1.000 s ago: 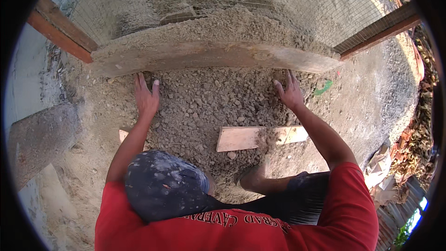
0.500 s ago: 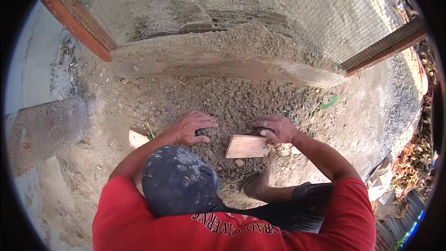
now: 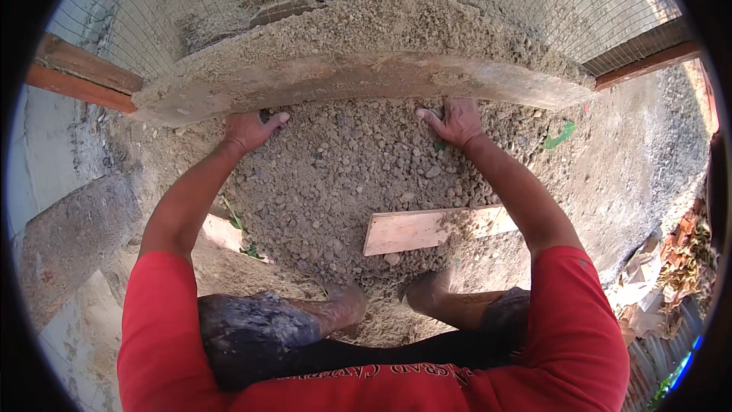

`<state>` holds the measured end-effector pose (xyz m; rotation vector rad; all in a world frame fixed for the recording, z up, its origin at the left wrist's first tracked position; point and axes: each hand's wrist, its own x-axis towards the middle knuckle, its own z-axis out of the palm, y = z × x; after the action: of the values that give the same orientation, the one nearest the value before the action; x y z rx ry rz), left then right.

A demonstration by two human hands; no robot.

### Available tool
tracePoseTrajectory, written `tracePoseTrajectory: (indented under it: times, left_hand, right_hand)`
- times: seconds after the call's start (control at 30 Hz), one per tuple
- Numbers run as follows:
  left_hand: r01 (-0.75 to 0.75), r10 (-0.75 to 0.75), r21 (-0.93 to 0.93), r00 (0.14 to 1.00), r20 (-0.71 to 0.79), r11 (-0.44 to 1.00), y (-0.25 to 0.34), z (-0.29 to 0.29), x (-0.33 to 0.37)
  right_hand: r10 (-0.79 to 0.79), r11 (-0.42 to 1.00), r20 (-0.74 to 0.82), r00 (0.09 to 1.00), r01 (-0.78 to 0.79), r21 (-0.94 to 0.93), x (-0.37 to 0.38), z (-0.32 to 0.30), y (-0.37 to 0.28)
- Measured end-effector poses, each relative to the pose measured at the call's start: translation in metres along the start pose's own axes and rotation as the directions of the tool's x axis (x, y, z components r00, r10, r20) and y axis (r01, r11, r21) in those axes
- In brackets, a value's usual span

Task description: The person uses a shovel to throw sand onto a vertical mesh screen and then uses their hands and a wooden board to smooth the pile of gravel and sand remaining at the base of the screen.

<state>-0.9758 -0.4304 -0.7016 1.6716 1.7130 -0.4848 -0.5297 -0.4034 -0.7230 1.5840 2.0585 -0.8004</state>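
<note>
A large wire mesh screen point(image 3: 534, 0) in a wooden frame leans away from me, and sandy gravel lies heaped along its lower part. My left hand point(image 3: 248, 130) takes hold of the frame's bottom board point(image 3: 335, 76) toward its left end. Its fingers go under the edge, and its thumb sticks out to the right. Farther right, my right hand point(image 3: 459, 123) grips the same edge, thumb pointing left and fingertips hidden beneath the board. Between my arms lies a bed of loose, pebbly gravel point(image 3: 343, 175).
A short plank point(image 3: 404, 233), partly covered with gravel, lies in front of my feet. Another wood piece point(image 3: 223, 232) is at left, beside a green sprig. A thick grey beam point(image 3: 76, 221) lies at the left edge. Dry leaves point(image 3: 679, 259) and corrugated sheet are at right.
Both hands have moved forward and apart, from above the gravel by the plank to the screen frame's bottom board. My knee has moved back, so both feet now show.
</note>
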Motion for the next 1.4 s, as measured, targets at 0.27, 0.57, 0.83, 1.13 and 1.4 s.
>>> tracePoseTrajectory:
  times: [0.27, 0.57, 0.83, 1.13, 1.4]
  left_hand:
    - [-0.761, 0.783, -0.191, 0.589, 0.198, 0.620, 0.099, 0.044, -0.095]
    - [-0.207, 0.121, -0.102, 0.833, -0.539, 0.973, 0.054, 0.057, -0.053]
    - [-0.047, 0.001, -0.170, 0.965, -0.261, 0.984, 0.084, 0.044, 0.025]
    - [-0.338, 0.284, -0.153, 0.912, -0.295, 0.929, 0.152, 0.075, -0.035]
    - [-0.460, 0.724, -0.594, 0.602, 0.337, 0.659, 0.213, 0.061, -0.132]
  right_hand:
    - [-0.686, 0.727, 0.140, 0.714, 0.681, 0.083, -0.098, -0.004, 0.034]
    - [-0.279, 0.960, -0.159, 0.947, 0.270, -0.078, -0.041, 0.001, 0.048]
    - [-0.332, 0.934, 0.080, 0.940, 0.316, 0.168, 0.036, 0.008, -0.030]
    - [-0.636, 0.613, -0.441, 0.633, 0.762, 0.211, -0.013, 0.028, -0.019]
    - [-0.780, 0.570, 0.167, 0.603, 0.577, 0.585, -0.141, -0.008, 0.019]
